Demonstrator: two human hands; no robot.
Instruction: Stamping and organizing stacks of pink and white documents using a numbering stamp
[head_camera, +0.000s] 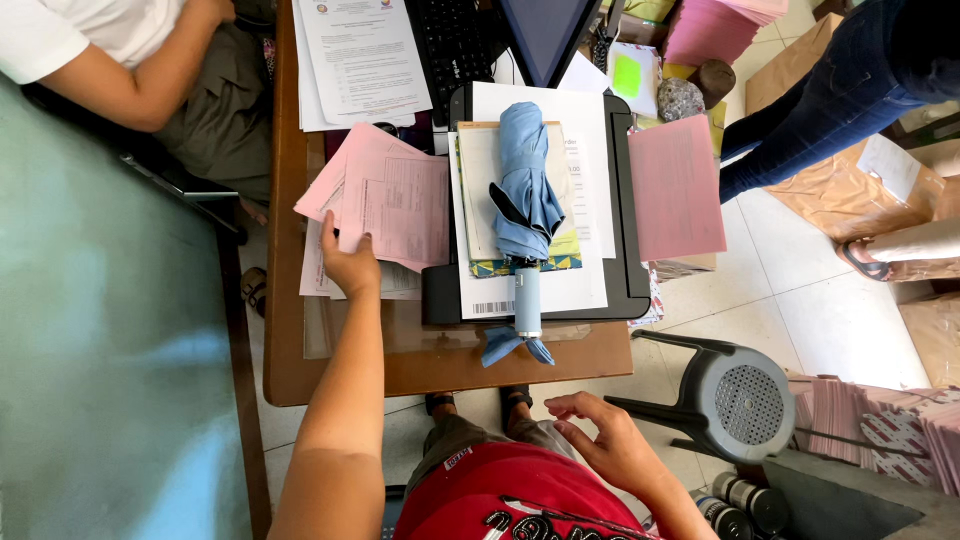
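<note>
Left hand (350, 265) flat on loose pink paper forms (395, 200), centre-left on brown wooden surface (290, 330).
Right hand (610, 440) open, empty, lower frame. Risk: sheets slide off edge w/ a shove.

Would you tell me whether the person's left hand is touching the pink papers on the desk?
Touching. The head view shows the left hand lying flat on the lower edge of the pink papers, fingers overlapping them with no gap; the right hand is off the desk.

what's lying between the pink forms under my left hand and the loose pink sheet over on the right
In the head view, between the pink forms and the pink sheet, a folded blue umbrella lies on stacked papers on a black printer.
</note>
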